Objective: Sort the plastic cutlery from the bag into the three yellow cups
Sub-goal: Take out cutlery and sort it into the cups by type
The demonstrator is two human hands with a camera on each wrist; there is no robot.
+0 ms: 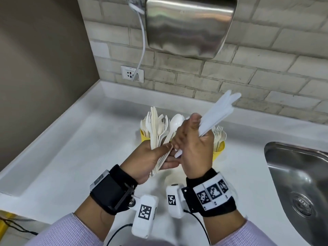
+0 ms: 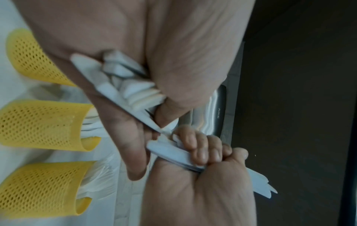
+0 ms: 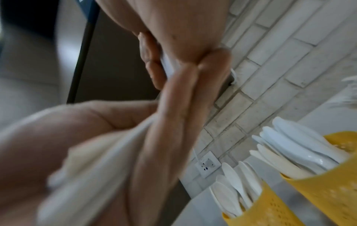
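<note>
My left hand (image 1: 150, 157) grips a fanned bundle of white and cream cutlery (image 1: 156, 132): knives, forks and spoons, heads up. My right hand (image 1: 193, 144) is curled round a bunch of white knives (image 1: 220, 110) that points up and to the right, its fingertips touching the left hand's bundle. Both hands hover over the yellow mesh cups. One cup (image 1: 144, 136) shows at the left and one with forks (image 1: 219, 150) at the right; the middle one is hidden. The left wrist view shows all three cups (image 2: 42, 125), and the right wrist view shows spoons in a cup (image 3: 260, 211).
The white counter (image 1: 71, 157) ends at a brick wall behind the cups. A steel sink (image 1: 292, 174) lies at the right. A metal hand dryer (image 1: 190, 25) hangs on the wall above, with its cable running to a socket (image 1: 132, 74).
</note>
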